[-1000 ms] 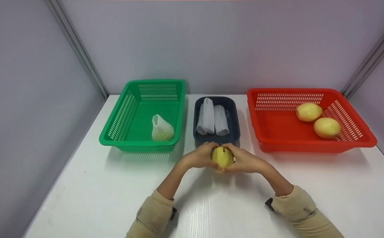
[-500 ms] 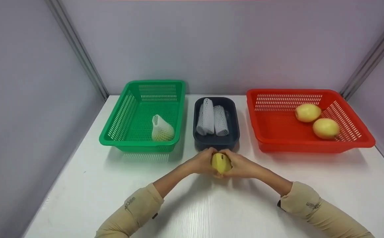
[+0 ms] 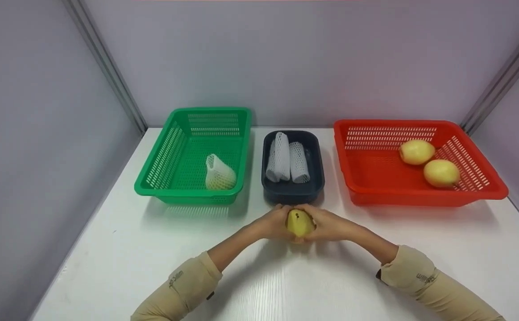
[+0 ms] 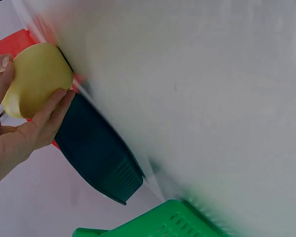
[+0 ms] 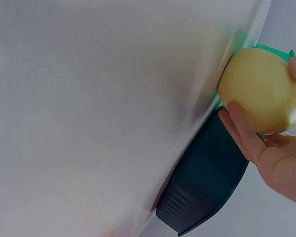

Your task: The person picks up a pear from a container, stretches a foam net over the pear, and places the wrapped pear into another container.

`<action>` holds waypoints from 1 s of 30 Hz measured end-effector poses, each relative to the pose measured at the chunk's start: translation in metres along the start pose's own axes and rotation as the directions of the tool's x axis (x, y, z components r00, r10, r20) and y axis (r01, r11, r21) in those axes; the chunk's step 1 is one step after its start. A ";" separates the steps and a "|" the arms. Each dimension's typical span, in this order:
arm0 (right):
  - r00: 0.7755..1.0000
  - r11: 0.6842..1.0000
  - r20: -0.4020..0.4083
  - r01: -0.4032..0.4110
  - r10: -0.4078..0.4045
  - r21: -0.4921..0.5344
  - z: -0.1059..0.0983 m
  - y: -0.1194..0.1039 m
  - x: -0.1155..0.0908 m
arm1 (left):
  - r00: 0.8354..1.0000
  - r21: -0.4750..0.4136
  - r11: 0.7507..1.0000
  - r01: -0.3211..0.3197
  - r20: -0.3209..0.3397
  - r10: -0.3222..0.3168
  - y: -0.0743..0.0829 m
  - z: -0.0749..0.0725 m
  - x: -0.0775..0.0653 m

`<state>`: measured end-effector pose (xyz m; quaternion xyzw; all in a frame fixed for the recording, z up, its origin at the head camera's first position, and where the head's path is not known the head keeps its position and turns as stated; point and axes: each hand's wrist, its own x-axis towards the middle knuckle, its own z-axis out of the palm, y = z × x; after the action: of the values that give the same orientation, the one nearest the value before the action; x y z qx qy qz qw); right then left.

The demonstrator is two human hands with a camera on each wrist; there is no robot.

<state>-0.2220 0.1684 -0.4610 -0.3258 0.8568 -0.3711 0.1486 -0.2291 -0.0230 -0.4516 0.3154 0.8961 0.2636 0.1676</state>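
Note:
In the head view a yellow pear stands upright, stem up, in front of the dark blue tray. My left hand grips its left side and my right hand its right side. Thumbs are at the near side, fingers at the far side. Both wrist views show the pear's bottom close at the white tabletop, with fingers curved against its lower flank. Inside the tray lie 3 rolled white foam net sleeves. Parts of the pear are hidden by the hands.
To the left stands a green basket holding one pear in a foam net. At the right is a red basket with two bare pears, a rear pear and a front pear. Walls enclose the table.
Both hands have drawn the pear slightly toward the body and lower, away from the tray. My forearms have spread outward. The baskets and their contents stay put.

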 end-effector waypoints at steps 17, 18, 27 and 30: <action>0.999 0.999 0.024 0.047 -0.048 0.026 -0.003 -0.001 -0.005 | 0.994 -0.126 0.987 -0.104 -0.053 0.098 -0.004 0.001 -0.005; 0.999 0.999 0.027 0.043 -0.044 0.030 -0.003 -0.002 -0.005 | 0.994 -0.129 0.986 -0.102 -0.053 0.095 -0.004 0.001 -0.005; 0.999 0.999 0.044 0.031 -0.031 0.018 -0.005 -0.001 -0.006 | 0.996 -0.176 0.982 -0.071 -0.063 0.061 -0.003 0.001 -0.007; 0.998 0.999 0.047 0.031 -0.032 0.014 -0.004 -0.001 -0.006 | 0.995 -0.185 0.979 -0.081 -0.070 0.069 -0.004 0.002 -0.008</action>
<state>-0.2194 0.1742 -0.4574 -0.3471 0.8452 -0.3713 0.1653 -0.2244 -0.0301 -0.4545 0.3233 0.8596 0.3627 0.1580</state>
